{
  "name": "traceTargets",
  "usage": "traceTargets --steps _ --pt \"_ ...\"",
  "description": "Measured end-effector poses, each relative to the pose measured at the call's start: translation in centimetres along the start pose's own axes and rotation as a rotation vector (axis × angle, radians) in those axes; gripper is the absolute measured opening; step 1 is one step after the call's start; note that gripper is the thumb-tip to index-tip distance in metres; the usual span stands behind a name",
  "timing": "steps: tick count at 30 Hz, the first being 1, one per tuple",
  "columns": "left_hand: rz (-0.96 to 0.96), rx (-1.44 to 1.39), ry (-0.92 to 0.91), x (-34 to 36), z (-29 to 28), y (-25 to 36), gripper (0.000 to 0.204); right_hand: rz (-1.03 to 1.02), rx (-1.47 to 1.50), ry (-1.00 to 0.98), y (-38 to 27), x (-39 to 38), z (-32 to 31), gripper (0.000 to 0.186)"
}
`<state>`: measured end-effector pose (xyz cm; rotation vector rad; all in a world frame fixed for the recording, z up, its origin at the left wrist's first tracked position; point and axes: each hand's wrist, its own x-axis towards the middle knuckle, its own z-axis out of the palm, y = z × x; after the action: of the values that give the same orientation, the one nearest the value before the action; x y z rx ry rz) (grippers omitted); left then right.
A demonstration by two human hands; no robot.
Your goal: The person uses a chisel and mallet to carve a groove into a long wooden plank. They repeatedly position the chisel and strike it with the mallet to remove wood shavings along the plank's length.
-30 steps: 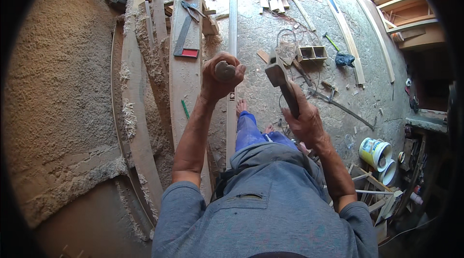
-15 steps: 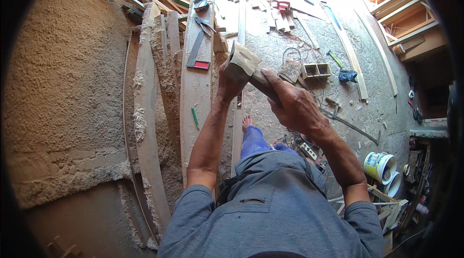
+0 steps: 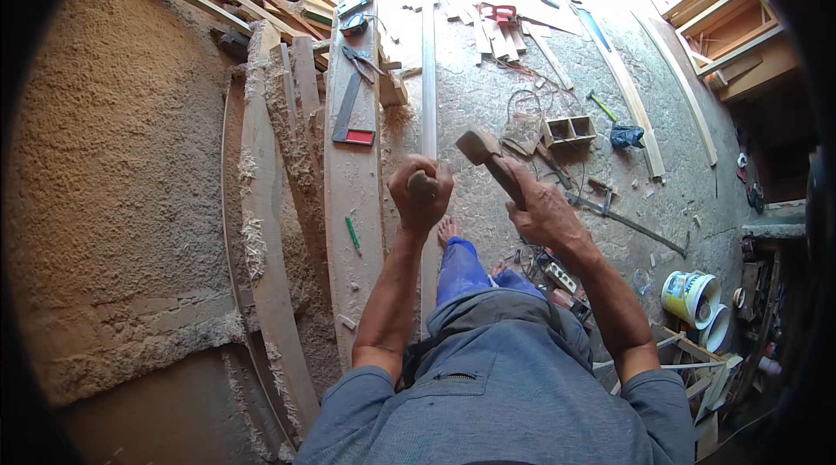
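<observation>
Sawdust heap (image 3: pixel 113 160): a wide tan mound along the person's left, unchanged from the earlier pictures.

Concrete floor (image 3: pixel 522 99): grey and gritty, strewn with offcuts, cable and small tools.

Wide plank (image 3: pixel 353 204): lies lengthwise just left of the hands; a dark square with a red end (image 3: pixel 348 112) and pliers (image 3: pixel 359 60) rest on its far half, a green pencil (image 3: pixel 351 232) nearer.

Curved boards (image 3: pixel 261 230): lie between heap and plank, edged with shavings.

Narrow strip (image 3: pixel 428 73): a pale batten running away from the person, passing under the left hand; the bare foot (image 3: pixel 447 230) stands just beside it.

White buckets (image 3: pixel 692 298): nested, low on the right.

Wooden mallet (image 3: pixel 489 160): head raised and tilted toward the strip, lying to the right of the chisel and apart from it. Half a second ago the head sat right over the chisel handle; it has now drawn back to the right.

Right hand (image 3: pixel 544 212): fingers wrapped tight round the mallet shaft.

Left hand (image 3: pixel 421 195): closed in a fist round the chisel, held over the strip, much as before.

Chisel handle (image 3: pixel 421 185): brown wood, upright, its butt showing in the fist; the blade is hidden.
</observation>
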<state>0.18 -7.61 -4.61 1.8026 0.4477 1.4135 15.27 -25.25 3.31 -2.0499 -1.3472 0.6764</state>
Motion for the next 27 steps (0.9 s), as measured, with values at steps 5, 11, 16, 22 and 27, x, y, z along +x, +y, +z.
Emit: traceTargets --steps 5,11,16,22,27 --pt "-0.232 0.175 -0.046 10.0 2.0 -6.0 0.015 0.27 0.157 0.126 3.8 -0.3 3.6 0.063" --pt "-0.042 0.207 0.053 6.2 1.9 -3.1 0.012 0.627 0.477 -0.021 4.9 -3.3 4.2 0.072" --pt "-0.422 0.169 -0.088 11.9 0.7 -9.2 0.013 0.593 0.457 -0.053 6.7 -5.5 6.4 0.072" --pt "0.015 0.177 0.092 8.0 2.3 -5.5 0.014 0.634 0.683 -0.015 9.2 -6.9 6.5 0.068" --pt "-0.862 0.011 -0.073 16.3 1.6 -10.9 0.005 0.681 0.714 -0.013 8.1 -7.3 6.3 0.054"
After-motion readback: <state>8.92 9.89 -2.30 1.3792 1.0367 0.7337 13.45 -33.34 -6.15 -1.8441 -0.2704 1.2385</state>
